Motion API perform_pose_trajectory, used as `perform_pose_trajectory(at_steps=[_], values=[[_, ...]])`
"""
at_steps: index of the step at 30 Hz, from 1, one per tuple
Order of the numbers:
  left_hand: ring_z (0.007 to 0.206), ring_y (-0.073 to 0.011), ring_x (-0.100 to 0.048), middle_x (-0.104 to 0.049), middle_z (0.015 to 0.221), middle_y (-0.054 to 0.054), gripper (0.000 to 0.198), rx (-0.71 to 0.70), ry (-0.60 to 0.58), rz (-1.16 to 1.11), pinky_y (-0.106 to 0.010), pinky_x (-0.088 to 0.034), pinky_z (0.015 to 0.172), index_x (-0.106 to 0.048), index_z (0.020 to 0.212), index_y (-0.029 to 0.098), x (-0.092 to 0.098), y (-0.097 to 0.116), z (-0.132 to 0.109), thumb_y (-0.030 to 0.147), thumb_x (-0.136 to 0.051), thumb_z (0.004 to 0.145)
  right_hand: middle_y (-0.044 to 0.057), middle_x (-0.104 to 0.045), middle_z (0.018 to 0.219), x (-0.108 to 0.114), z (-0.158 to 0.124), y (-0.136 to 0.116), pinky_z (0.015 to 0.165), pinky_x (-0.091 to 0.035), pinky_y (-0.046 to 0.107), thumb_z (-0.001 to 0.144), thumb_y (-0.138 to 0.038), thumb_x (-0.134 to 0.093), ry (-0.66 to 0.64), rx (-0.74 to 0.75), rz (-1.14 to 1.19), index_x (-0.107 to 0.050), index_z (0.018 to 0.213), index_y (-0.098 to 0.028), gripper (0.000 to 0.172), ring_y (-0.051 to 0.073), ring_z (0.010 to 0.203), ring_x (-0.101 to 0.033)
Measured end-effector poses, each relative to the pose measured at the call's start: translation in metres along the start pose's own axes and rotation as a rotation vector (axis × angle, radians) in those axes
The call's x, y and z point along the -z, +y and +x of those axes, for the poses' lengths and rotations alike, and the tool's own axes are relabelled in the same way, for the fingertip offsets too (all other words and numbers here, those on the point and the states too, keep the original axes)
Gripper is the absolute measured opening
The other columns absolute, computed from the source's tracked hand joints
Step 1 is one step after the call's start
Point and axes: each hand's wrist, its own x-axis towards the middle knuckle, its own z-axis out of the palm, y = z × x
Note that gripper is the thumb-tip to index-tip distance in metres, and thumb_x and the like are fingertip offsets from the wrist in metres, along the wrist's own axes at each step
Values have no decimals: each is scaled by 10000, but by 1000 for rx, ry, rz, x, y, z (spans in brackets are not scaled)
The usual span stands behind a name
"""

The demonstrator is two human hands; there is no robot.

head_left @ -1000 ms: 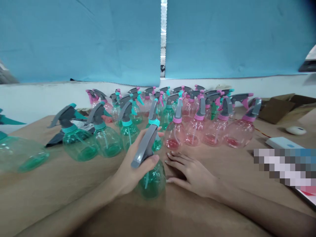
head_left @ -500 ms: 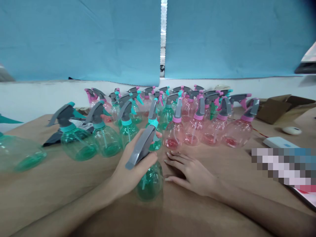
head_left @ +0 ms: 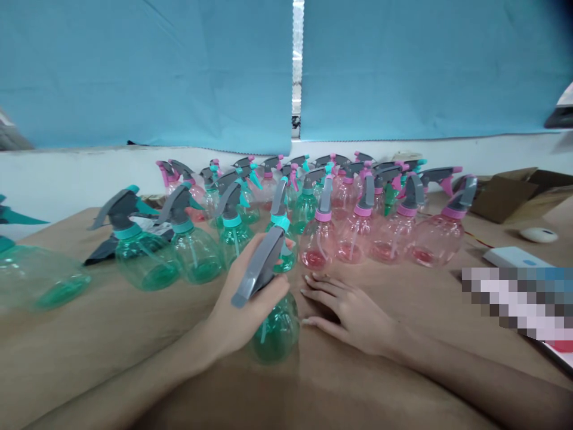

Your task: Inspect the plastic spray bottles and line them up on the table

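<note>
My left hand (head_left: 239, 313) is wrapped round the neck of a green spray bottle (head_left: 274, 331) with a grey trigger head (head_left: 257, 267); the bottle stands on the brown paper-covered table (head_left: 134, 334). My right hand (head_left: 351, 310) lies flat on the table just right of that bottle, fingers stretched out, holding nothing. Beyond both hands stand several green spray bottles (head_left: 197, 251) on the left and several pink spray bottles (head_left: 394, 236) on the right, all with grey trigger heads.
A cardboard box (head_left: 510, 194) sits at the far right, with a white mouse (head_left: 538, 235) and a white flat device (head_left: 510, 257) near it. Another green bottle (head_left: 36, 275) lies at the left edge. Blue sheets (head_left: 179, 71) hang behind the table.
The held bottle and my left hand have barely shifted; the view has swayed slightly. My right hand stays flat on the table.
</note>
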Motion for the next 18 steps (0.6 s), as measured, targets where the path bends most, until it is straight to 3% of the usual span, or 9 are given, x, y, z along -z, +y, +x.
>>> perform_pose_trajectory(at_steps=[7,14,18], values=[[590,-144,-504,-562,875,11,338,-54,-41,93,-280,-456,568,-470,1022,283,2,-2,4,167,-574,723,107,-555,1315,0,0,-1,1029,-393,447,910,-470,-477,-14,-13,-27,-538,1273,-148,490,262,1253,-460],[695,-162,-545,-557,913,5,296,-86,24,88,-291,-489,624,-452,973,277,-4,-5,4,131,-536,730,113,-558,1309,0,0,-1,1019,-401,459,910,-462,-478,7,-2,-16,-544,1264,-159,471,264,1246,-469],[654,-154,-525,-529,850,12,244,-83,45,126,-294,-483,601,-429,917,270,-3,-3,3,151,-523,725,109,-554,1315,0,-1,-1,1026,-393,462,910,-458,-482,3,-8,-11,-539,1269,-162,469,263,1253,-461]])
